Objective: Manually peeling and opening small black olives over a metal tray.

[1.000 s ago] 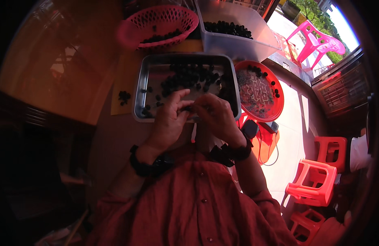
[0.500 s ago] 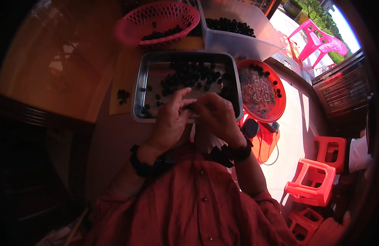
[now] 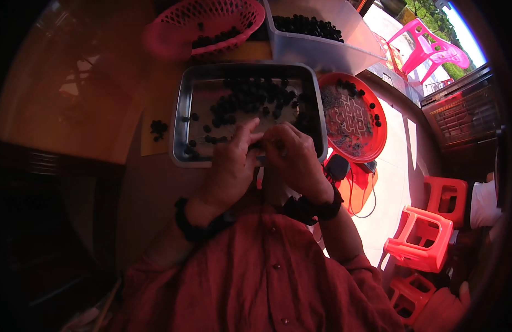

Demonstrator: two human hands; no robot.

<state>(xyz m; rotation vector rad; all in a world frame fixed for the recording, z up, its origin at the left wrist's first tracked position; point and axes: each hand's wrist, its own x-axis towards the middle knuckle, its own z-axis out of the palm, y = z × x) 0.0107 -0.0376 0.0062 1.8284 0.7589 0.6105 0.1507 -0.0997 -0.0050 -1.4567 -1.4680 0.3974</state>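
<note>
My left hand and my right hand meet over the near edge of a rectangular metal tray. Their fingertips pinch together on something small and dark, mostly covered by the fingers. One finger of the left hand points up, away from the pinch. Small, dark, round, bumpy pieces lie heaped in the middle and far part of the tray, with several scattered at its left. To the right, a round red tray carries a few such pieces along its rim and fine dark bits.
Beyond the metal tray are a pink lattice basket and a translucent plastic bin, both with dark pieces. A small cluster lies left. Red stools, a pink chair and another person's hand are at right.
The view has shifted slightly, so the tray and basket sit a little further left and up. My hands stay together in the same pinch, with only small finger movement.
</note>
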